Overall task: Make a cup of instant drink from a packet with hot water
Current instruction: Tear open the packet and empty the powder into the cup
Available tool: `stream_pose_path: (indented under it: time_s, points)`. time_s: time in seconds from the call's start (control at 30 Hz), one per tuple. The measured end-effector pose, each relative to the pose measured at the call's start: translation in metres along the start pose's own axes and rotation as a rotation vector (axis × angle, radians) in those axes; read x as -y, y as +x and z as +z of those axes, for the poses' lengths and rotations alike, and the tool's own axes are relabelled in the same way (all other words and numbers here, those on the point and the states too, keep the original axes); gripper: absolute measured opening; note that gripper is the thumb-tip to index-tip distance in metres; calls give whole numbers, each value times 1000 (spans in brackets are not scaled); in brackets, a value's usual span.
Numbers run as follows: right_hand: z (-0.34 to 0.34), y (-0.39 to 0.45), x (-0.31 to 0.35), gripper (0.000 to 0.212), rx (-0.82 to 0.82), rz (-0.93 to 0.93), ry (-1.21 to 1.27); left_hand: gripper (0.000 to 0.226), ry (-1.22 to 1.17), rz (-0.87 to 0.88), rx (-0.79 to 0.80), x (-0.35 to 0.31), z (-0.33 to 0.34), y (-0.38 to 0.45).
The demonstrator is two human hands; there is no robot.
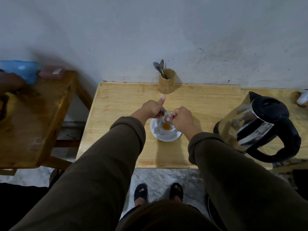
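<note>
Both hands hold a small silvery packet (pixel 165 116) over the white cup (pixel 164 129): the left hand (pixel 154 108) pinches its left end with the thumb raised, and the right hand (pixel 180 118) grips its right end. Orange powder (pixel 166 126) lies in the cup, which stands on a saucer (pixel 175 137) mid-table (pixel 191 104). The kettle (pixel 260 127) stands at right, and a holder (pixel 167 80) with spoons (pixel 159 66) stands far behind the cup.

Both arms wear long, loose sleeves of dark olive-brown cloth, each ending in a thick rolled or ribbed cuff at the wrist, which leaves the left hand (pixel 152 107) and the right hand (pixel 182 117) bare. The same dark olive-brown fabric covers the torso at the bottom of the view. Black open-toed sandals are on both feet.
</note>
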State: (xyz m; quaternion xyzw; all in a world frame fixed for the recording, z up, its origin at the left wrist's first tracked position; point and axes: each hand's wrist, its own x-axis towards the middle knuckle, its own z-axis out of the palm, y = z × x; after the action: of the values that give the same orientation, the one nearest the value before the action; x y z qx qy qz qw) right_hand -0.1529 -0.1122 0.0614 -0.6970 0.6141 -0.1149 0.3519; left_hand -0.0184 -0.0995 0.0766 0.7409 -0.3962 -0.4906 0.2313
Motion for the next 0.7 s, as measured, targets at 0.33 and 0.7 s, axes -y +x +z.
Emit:
stream_pose_path:
  time_s: [0.33, 0.7]
  points:
    - [0, -2, 1, 17, 68, -101, -125, 29, -142, -108, 54, 9, -11, -6]
    - [-2, -23, 26, 76, -29, -205, -223, 24, -454, -61, 33, 51, -27, -20]
